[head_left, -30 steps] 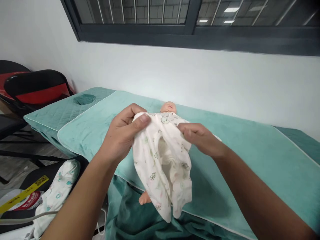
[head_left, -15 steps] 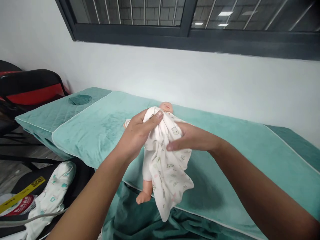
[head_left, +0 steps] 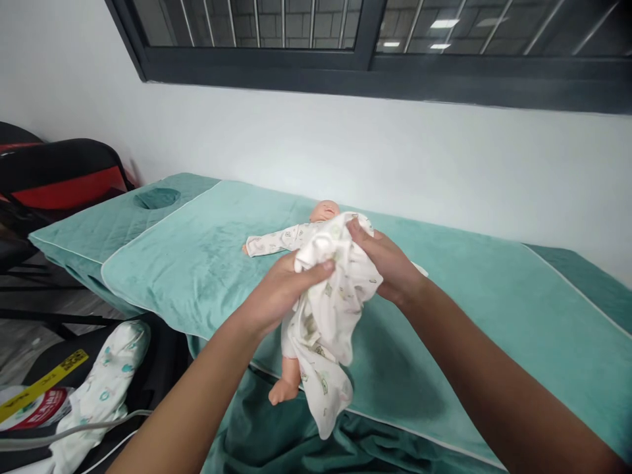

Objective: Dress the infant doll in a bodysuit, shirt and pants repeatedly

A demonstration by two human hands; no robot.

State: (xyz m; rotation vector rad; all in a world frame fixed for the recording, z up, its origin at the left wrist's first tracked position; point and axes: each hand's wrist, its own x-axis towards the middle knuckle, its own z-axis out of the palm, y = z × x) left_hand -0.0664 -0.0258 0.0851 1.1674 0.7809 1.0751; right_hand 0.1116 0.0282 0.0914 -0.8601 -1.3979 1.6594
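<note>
A baby doll (head_left: 324, 210) lies on its back on the green bed, its head toward the wall. It wears a white printed long-sleeved top (head_left: 276, 241), with one sleeve stretched out to the left. Above the doll's body hangs a bunched white printed baby garment (head_left: 328, 329). My left hand (head_left: 284, 289) grips it on the left, thumb on top. My right hand (head_left: 382, 257) pinches its upper right part. One bare doll foot (head_left: 284, 390) sticks out below; the other leg is hidden behind the cloth.
The bed's green cover (head_left: 494, 316) spreads out under the doll, against a white wall below a barred window. A face hole (head_left: 157, 197) is at its left end. On a black chair at lower left lie a rolled printed cloth (head_left: 106, 382), a yellow strip (head_left: 44, 385) and a cable.
My right hand has moved up and now grips the garment's upper edge. My left hand has come down slightly, uncovering the doll's stretched sleeve. The cloth is more bunched.
</note>
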